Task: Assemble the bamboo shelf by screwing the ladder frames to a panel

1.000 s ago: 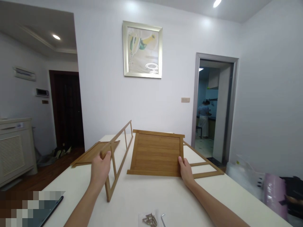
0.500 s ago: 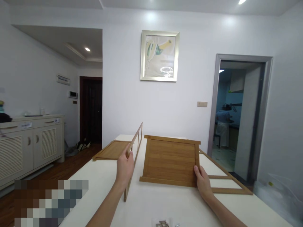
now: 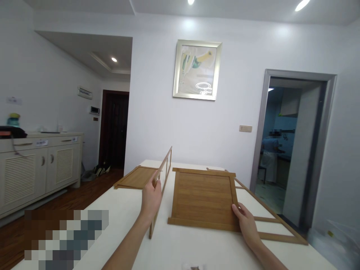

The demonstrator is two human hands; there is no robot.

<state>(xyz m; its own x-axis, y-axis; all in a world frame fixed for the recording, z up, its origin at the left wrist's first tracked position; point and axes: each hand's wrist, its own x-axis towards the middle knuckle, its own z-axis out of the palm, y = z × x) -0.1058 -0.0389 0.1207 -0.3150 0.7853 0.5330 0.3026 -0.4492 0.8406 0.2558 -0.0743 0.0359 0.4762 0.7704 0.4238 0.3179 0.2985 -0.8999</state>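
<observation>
My left hand (image 3: 151, 197) is closed round the top rail of a narrow wooden ladder-like frame (image 3: 162, 185), which stands on its long edge on the white table (image 3: 174, 247). My right hand (image 3: 245, 222) grips the near right corner of a flat bamboo shelf panel (image 3: 204, 197) lying in the middle of the table. The panel rests partly on a second open wooden frame (image 3: 271, 225) lying flat to its right.
Another bamboo panel (image 3: 137, 177) lies on the table's far left. A cream sideboard (image 3: 33, 165) stands along the left wall. A person works in the kitchen beyond the doorway (image 3: 270, 157) at right. A framed picture (image 3: 197, 69) hangs on the far wall.
The view has swung left and up, so the screws and hex key at the near table edge have almost left the frame. The upright frame now stands steeper. Both hands keep their grips.
</observation>
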